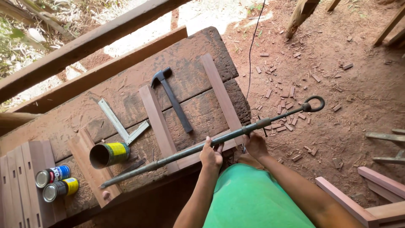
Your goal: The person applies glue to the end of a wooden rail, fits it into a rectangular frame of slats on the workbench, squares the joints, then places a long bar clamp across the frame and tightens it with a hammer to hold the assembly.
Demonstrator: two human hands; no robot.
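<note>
Worn workbench (198, 55) with three yellow-and-blue-labelled cans (109, 154); left hand (211, 155), right hand (255, 144), grip closed on bar clamp (219, 138)

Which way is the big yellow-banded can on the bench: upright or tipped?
Tipped. The can lies on its side on the workbench, dark open mouth facing left; whether anything is inside cannot be told.

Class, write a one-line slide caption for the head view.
Both hands, left and right, grip a long metal bar clamp across a wooden frame on a workbench.
</note>
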